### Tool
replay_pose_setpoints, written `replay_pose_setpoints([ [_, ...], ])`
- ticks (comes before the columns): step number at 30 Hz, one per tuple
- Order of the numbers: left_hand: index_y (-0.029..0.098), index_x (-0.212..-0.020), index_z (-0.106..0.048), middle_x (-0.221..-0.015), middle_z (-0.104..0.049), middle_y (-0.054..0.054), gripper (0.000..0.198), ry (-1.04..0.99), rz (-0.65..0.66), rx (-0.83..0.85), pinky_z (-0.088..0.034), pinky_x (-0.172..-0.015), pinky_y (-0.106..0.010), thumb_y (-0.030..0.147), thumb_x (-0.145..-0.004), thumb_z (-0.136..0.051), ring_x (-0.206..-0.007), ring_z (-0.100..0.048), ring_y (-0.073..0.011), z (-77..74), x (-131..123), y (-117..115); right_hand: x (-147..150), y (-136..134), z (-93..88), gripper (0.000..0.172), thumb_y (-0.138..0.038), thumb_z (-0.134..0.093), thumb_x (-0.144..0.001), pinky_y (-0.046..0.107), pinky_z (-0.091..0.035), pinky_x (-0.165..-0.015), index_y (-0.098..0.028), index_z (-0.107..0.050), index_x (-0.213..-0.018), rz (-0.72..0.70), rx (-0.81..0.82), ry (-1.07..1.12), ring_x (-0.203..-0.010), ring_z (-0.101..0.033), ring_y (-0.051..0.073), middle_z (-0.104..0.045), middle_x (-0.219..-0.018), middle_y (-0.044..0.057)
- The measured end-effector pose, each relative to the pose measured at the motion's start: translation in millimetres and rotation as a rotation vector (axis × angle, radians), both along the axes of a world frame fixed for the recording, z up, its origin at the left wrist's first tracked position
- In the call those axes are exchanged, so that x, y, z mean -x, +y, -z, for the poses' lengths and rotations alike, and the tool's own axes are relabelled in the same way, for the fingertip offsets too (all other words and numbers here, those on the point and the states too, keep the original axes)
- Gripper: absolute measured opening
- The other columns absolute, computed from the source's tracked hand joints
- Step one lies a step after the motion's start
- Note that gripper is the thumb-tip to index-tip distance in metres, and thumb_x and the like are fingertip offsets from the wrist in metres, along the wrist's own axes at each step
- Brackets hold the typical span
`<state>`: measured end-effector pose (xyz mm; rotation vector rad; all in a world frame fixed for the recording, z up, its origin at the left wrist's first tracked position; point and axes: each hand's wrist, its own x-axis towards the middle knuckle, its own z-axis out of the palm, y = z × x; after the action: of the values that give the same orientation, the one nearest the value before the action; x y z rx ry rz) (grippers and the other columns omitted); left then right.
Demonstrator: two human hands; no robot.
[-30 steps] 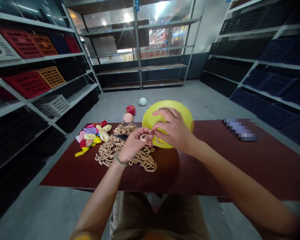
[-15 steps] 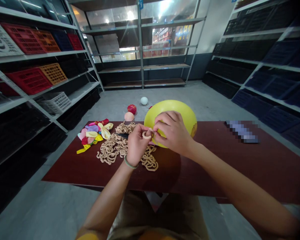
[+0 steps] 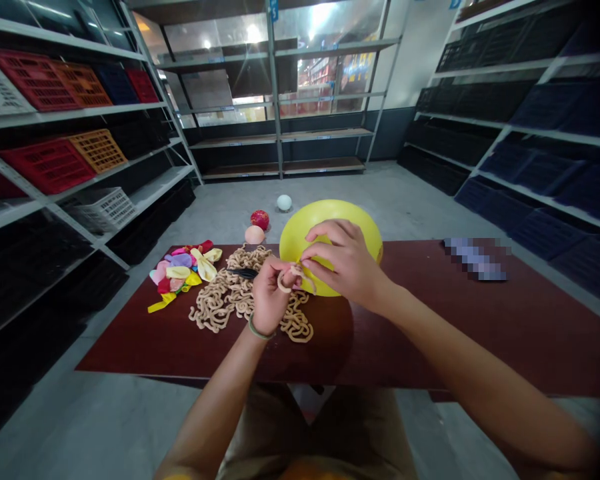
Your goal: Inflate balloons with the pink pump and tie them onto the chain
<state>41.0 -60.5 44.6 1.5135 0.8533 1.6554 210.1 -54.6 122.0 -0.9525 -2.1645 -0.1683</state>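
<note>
Left hand (image 3: 271, 297) is almost closed: its thumb and fingers pinch a small loop of crinkled beige cord (image 3: 286, 280), and a green band (image 3: 256, 329) sits on the wrist. Right hand (image 3: 344, 261) is curled, and its fingertips (image 3: 304, 263) hold the narrow neck of a round yellow balloon (image 3: 330, 230), just beside the loop, so the two hands are nearly touching. This balloon is full of air and stands at the far edge of the dark red tabletop (image 3: 420, 340). Under the left hand lies a big tangled pile of beige cord (image 3: 217, 310), with a small black object (image 3: 245, 273) on it; it is partly hidden, so I cannot tell what it is. Left of the pile is a heap of flat coloured balloons (image 3: 177, 275). At the right side of the tabletop lies a blurred object (image 3: 475, 259). Farther away, on the grey floor (image 3: 380, 180), are a peach balloon (image 3: 254, 235), a red balloon (image 3: 260, 220) and a white balloon (image 3: 283, 203). Beyond them stand metal shelves (image 3: 280, 133), and the left ones carry red and orange crates (image 3: 55, 160).
</note>
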Motion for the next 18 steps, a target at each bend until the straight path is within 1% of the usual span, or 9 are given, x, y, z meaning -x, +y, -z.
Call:
replay_pose_setpoints([
  [6,0.02,-0.088,-0.056,-0.069,-0.064,0.002,0.024,0.01,0.03,0.027,-0.049,-0.06,-0.024,0.041,-0.086,-0.067,-0.06,-0.061,-0.0111,0.5,4,-1,2,-4,-1.2,0.016,-0.034,-0.059,-0.092,0.041,-0.029,-0.096,-0.027,-0.071,-0.084,-0.033,0.016,-0.077,-0.11,-0.048,0.022,-0.063,-0.108,0.002],
  [10,0.02,-0.087,-0.055,-0.07,-0.064,0.001,0.025,0.001,0.046,0.043,-0.05,-0.06,-0.025,0.041,-0.086,-0.067,-0.06,-0.061,-0.0112,-1.8,5,-2,2,-6,-3.9,0.016,-0.037,-0.059,-0.092,0.04,-0.029,-0.096,-0.027,-0.069,-0.085,-0.016,0.011,-0.071,-0.108,-0.048,0.022,-0.062,-0.107,0.002],
  [14,0.02,-0.083,-0.053,-0.066,-0.063,0.002,0.025,-0.003,0.025,0.083,-0.049,-0.059,-0.024,0.04,-0.085,-0.067,-0.058,-0.06,-0.0111,-6.0,3,-3,3,-8,-2.9,0.016,-0.035,-0.058,-0.092,0.041,-0.029,-0.096,-0.026,-0.067,-0.082,-0.037,0.006,-0.077,-0.107,-0.049,0.022,-0.063,-0.106,0.002],
  [18,0.02,-0.079,-0.051,-0.062,-0.06,0.004,0.023,-0.044,0.054,0.185,-0.047,-0.055,-0.022,0.035,-0.083,-0.067,-0.054,-0.057,-0.0097,-14.9,1,-4,4,-8,-0.1,0.012,-0.035,-0.061,-0.087,0.043,-0.029,-0.099,-0.025,-0.066,-0.089,-0.047,-0.038,-0.102,-0.106,-0.05,0.023,-0.065,-0.106,0.003],
])
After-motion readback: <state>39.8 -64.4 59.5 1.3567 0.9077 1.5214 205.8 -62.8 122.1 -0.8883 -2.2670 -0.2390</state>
